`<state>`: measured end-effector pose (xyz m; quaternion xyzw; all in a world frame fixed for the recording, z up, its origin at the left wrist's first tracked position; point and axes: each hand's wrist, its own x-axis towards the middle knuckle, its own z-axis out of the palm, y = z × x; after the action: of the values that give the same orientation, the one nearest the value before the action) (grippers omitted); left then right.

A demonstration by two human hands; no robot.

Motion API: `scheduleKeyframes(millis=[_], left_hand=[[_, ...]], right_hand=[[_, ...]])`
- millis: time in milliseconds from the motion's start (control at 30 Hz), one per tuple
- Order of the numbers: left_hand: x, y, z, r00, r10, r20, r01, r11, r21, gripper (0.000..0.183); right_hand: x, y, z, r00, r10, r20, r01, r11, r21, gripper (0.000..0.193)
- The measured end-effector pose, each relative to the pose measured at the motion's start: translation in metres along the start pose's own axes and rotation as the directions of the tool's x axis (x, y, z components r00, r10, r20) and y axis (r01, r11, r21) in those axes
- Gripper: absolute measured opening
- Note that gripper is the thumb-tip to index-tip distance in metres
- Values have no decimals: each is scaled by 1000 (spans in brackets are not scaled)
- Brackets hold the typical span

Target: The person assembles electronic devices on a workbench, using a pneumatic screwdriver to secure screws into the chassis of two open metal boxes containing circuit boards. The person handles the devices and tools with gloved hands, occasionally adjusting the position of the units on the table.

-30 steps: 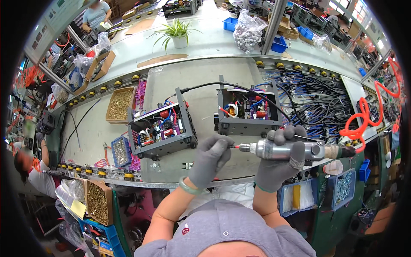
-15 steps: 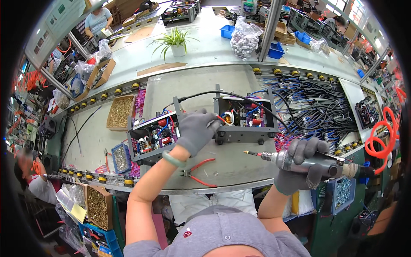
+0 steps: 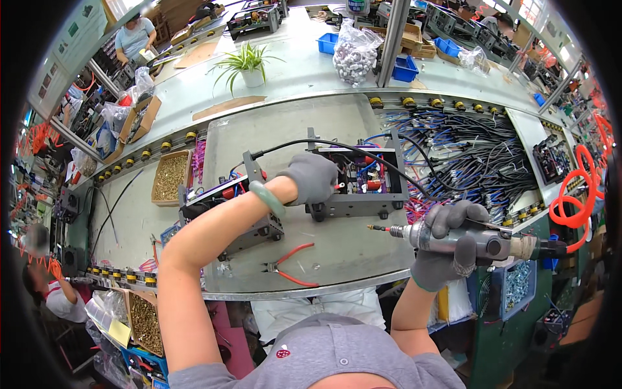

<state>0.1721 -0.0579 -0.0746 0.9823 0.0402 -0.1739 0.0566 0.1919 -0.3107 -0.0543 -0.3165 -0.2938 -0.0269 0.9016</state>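
My left hand [image 3: 311,179], in a grey glove, reaches into the left end of the right-hand grey metal chassis [image 3: 353,208]. Its fingers are curled in, with a bit of red at the fingertips; what they grip is hidden. Inside that chassis are a purple circuit board, red parts and blue wires. A second chassis [image 3: 249,238] stands to the left, partly covered by my left forearm. My gloved right hand [image 3: 447,249] is closed around an air screwdriver [image 3: 473,241], its bit pointing left above the table. Red-handled pliers [image 3: 291,267] lie spread in front of both chassis.
Black and blue cables [image 3: 466,149] are heaped at the right. A coiled red air hose [image 3: 573,194] runs from the screwdriver. A box of brass-coloured hardware [image 3: 172,177] sits at the left, a potted plant [image 3: 253,76] at the back. A black cable [image 3: 337,143] arches over both chassis.
My left hand has moved onto the right chassis's left end, its fingers now curled down, and the forearm covers more of the left chassis. The right hand keeps its hold on the screwdriver.
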Motion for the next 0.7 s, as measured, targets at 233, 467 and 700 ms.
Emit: scheduleKeyframes(millis=[233, 467, 700], left_hand=[[5, 5, -4, 998, -19, 58, 21, 999, -39, 18], [6, 9, -2, 996, -52, 67, 57, 995, -77, 19], [9, 4, 2, 999, 2, 50, 1, 999, -48, 17]], right_hand=[[18, 31, -2, 983, 3, 182, -17, 997, 76, 53], [28, 84, 0, 968, 241, 66, -247, 963, 107, 47], [25, 108, -7, 911, 368, 186, -364, 930, -58, 45]])
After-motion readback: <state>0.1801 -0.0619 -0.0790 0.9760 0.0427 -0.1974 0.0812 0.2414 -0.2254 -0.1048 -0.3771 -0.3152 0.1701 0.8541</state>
